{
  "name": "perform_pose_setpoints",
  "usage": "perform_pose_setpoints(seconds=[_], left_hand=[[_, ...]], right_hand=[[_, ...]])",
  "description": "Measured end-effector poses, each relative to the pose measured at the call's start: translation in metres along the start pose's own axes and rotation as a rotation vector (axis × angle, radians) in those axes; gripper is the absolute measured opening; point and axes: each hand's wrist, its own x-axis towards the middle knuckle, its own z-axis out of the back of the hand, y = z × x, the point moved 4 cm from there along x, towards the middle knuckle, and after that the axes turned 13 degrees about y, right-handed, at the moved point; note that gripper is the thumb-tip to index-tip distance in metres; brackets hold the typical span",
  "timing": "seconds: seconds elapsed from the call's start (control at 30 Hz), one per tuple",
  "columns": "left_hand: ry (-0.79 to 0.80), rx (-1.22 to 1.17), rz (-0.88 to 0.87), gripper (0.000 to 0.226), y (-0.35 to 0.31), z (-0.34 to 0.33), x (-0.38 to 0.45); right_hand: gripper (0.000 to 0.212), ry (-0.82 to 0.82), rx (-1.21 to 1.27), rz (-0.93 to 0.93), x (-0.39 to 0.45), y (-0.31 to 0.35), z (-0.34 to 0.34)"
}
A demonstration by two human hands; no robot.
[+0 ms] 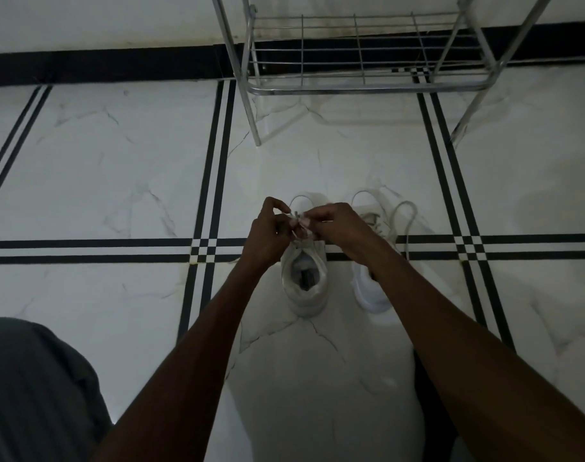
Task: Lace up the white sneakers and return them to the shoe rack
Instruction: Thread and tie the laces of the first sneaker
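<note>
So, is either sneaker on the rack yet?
No, both sneakers sit on the floor before the bare rack.

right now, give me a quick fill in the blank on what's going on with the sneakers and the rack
1. Both hands, left hand and right hand, pinch the lace of the ______ sneaker of the pair.
2. Both white sneakers stand on the tiled ______, not on the rack.
3. The metal shoe rack ahead holds ______ shoes on its visible shelf.
4. The right sneaker has loose lace loops lying by its ______ end.

Missing words: left; floor; no; toe
</note>
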Motion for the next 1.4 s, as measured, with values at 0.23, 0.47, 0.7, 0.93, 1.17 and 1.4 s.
perform_pose_setpoints(seconds=[0.23, 0.47, 0.7, 0.93, 1.17, 1.4], left_hand=[[0.024, 0.062, -0.01, 0.045, -0.004, -0.003, 0.001], [-0.005, -0.335, 0.164, 0.047, 0.013, 0.005, -0.003], [-0.03, -0.287, 0.106, 0.028, 0.014, 0.004, 0.001], [0.111, -0.177, -0.013, 0.046, 0.002, 0.002, 0.002], [-0.053, 0.132, 0.066, 0.017, 0.011, 0.017, 0.001], [-0.132, 0.356, 0.207, 0.02, 0.044, 0.034, -0.036]], right_hand=[[0.021, -0.104, 0.001, 0.043, 0.002, 0.005, -0.001], [0.021, 0.003, 0.082, 0.04, 0.0, 0.0, 0.0], [0.012, -0.111, -0.779, 0.191, 0.002, 0.021, 0.01], [0.006, -0.296, -0.491, 0.184, -0.001, 0.018, 0.001], [0.02, -0.271, -0.297, 0.058, -0.019, 0.014, 0.019], [0.018, -0.471, -0.615, -0.323, -0.037, -0.013, 0.046]])
